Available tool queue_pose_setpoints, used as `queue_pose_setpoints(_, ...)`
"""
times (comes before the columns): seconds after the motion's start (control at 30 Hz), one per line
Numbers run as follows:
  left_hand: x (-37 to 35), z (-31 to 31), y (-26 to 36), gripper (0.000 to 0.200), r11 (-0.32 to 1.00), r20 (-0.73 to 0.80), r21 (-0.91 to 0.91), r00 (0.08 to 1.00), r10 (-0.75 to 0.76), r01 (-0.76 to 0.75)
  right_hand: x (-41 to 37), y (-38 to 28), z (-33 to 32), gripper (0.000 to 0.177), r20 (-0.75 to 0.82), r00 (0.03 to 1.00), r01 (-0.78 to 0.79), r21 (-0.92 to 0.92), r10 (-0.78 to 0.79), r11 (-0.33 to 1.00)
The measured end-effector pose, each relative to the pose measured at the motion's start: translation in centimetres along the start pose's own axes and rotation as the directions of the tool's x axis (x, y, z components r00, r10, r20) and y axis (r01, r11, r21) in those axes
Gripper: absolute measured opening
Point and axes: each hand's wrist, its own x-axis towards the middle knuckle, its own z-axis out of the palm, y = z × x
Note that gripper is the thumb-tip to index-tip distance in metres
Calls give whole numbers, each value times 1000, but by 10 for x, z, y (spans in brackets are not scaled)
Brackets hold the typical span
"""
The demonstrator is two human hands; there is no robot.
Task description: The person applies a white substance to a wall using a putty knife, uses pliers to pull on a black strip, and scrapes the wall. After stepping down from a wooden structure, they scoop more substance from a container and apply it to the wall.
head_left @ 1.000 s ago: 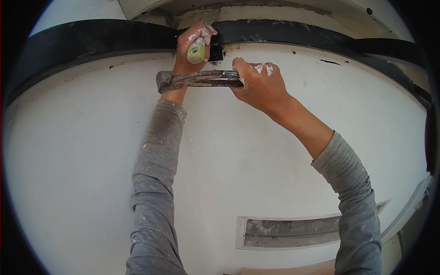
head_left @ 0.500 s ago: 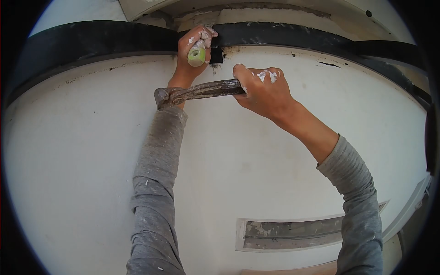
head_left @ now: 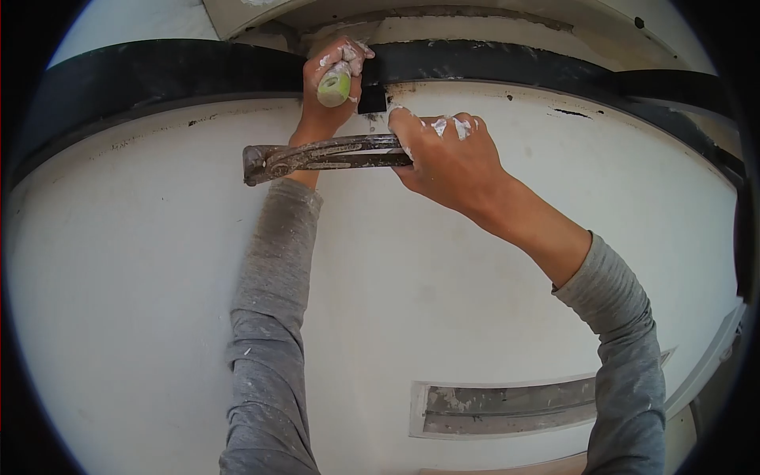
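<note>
My left hand (head_left: 332,83), smeared with white, is closed around a tool with a green and whitish handle (head_left: 334,87), its butt end facing me. That hand is against the black beam (head_left: 475,62), beside a small black square (head_left: 372,100) below the beam's edge. The tool's far end is hidden. My right hand (head_left: 447,158), with white patches on its knuckles, grips the handles of dark, worn metal pincers (head_left: 317,156). The pincers lie across my view in front of my left wrist, their head pointing left.
A large white panel (head_left: 443,293) spreads below the black beam. Low on it is a framed rectangular recess (head_left: 507,408). Ledges and rough plaster (head_left: 491,30) show above the beam. A pale frame edge (head_left: 704,360) stands at the right.
The pincers and my right hand have shifted slightly left, and the pincer handles now show as two separate bars. My left hand still holds the green-handled tool at the beam.
</note>
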Motion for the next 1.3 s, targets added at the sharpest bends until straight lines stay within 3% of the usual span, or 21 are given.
queue_pose_setpoints(0.07,0,1,-1,23,999,3,-1,999,33,-33,-4,-9,-10,23,13,995,93,57,-94,994)
queue_pose_setpoints(0.1,-1,1,-2,23,1000,1,-3,1000,30,-30,-5,-10,-6,21,-158,973,170,-18,-171,985)
queue_pose_setpoints(0.2,1,-6,-6,21,998,1,64,1000,8,-8,-4,4,2,24,-191,962,204,22,-196,979)
queue_pose_setpoints(0.23,0,-9,-8,19,988,11,-105,994,-113,113,0,12,9,31,-25,999,47,-9,-48,999)
queue_pose_setpoints(0.27,-2,-8,-9,18,934,41,-271,972,-230,232,2,16,12,31,-17,999,44,-7,-44,999)
queue_pose_setpoints(0.3,-3,-5,-9,18,932,46,-276,972,-229,233,5,19,14,37,98,995,-9,-51,14,999)
queue_pose_setpoints(0.33,-4,-3,-11,17,965,26,-229,991,-128,131,5,21,16,42,207,975,-61,-100,81,993)
queue_pose_setpoints(0.37,3,-4,-12,17,986,-5,-166,1000,-2,1,2,16,10,45,241,966,-83,-28,88,996)
queue_pose_setpoints(0.47,3,-5,-6,20,1000,9,-8,1000,29,-29,-5,0,-7,46,290,952,-122,56,101,991)
queue_pose_setpoints(0.5,0,-3,-3,23,1000,11,26,1000,-18,17,-12,1,-5,42,183,982,-56,53,46,997)
queue_pose_setpoints(0.53,-1,0,-1,23,999,10,23,1000,-24,24,-17,1,-8,42,190,981,-59,54,47,997)
queue_pose_setpoints(0.7,-10,23,18,24,973,-40,229,999,34,-24,-35,4,-38,31,327,942,-107,78,76,991)
queue_pose_setpoints(0.87,-14,40,27,23,983,-71,178,996,45,-31,-56,13,-53,29,335,937,-131,82,96,988)
queue_pose_setpoints(1.3,8,41,4,26,983,82,166,995,65,-78,-55,21,-50,23,251,960,-145,55,127,988)
